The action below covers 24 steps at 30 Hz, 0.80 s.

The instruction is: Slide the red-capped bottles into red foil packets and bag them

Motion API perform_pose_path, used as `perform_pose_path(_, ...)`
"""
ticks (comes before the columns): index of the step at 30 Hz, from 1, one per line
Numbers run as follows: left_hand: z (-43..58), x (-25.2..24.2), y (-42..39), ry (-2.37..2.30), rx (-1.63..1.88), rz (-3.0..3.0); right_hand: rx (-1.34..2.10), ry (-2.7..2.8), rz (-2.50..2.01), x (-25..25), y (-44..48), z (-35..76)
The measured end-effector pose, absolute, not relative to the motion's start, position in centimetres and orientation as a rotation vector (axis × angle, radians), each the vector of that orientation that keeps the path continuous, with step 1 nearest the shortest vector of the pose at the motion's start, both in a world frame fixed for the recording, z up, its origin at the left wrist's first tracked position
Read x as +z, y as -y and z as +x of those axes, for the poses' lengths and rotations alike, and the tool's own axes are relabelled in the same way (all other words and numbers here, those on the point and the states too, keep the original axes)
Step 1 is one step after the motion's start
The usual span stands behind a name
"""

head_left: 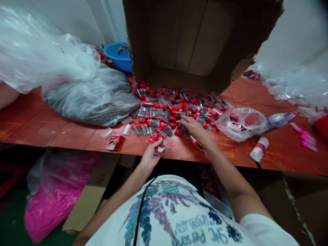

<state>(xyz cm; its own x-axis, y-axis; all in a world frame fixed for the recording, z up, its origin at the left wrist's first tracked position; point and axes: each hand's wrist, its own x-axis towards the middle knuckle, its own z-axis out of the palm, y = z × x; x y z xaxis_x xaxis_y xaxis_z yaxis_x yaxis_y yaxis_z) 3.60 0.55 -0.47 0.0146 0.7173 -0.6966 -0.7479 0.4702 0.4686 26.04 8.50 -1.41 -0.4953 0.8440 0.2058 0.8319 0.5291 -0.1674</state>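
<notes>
At frame centre, the left hand [150,156] clasps a bundle of red packets [158,143] at the table [51,131] edge. Just right, the right hand [194,127] lies open, fingertips on the red-capped pile [166,106] below the cardboard box [194,44].

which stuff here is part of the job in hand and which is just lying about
In use: left hand, holding red packets; right hand, on the pile of red-capped tubes; cardboard box behind it.
Lying about: blue bowl; big clear bag; white bottle; pink pieces; pink bag on the floor.
</notes>
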Motion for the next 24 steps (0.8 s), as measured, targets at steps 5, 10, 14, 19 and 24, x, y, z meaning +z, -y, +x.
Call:
perform_pose_path(5, 3.4, -0.4, -0.9, -1.048, 1.117, -0.084, 0.278, 2.217, -1.512, -1.2, -6.3, 26.6)
perform_pose_path(10, 3.4, -0.9, -1.4, -1.028, 1.164, -0.095, 1.005, 1.415, -1.324, -1.2, -0.3, 23.1)
perform_pose_path(14, 3.9, -1.2, -1.5, -1.013, 1.177, -0.100, 1.289, 1.114, -1.246, -1.3, 2.9, 19.9)
perform_pose_path(19, 4.0, -1.3, -1.1, -1.029, 1.162, -0.069, 1.266, 1.068, -1.338, -1.7, 3.2, 19.1)
perform_pose_path(24, 4.0, -1.2, -0.9, -1.041, 1.219, -0.013, 1.169, 1.219, -1.399, -1.8, 3.3, 19.2)
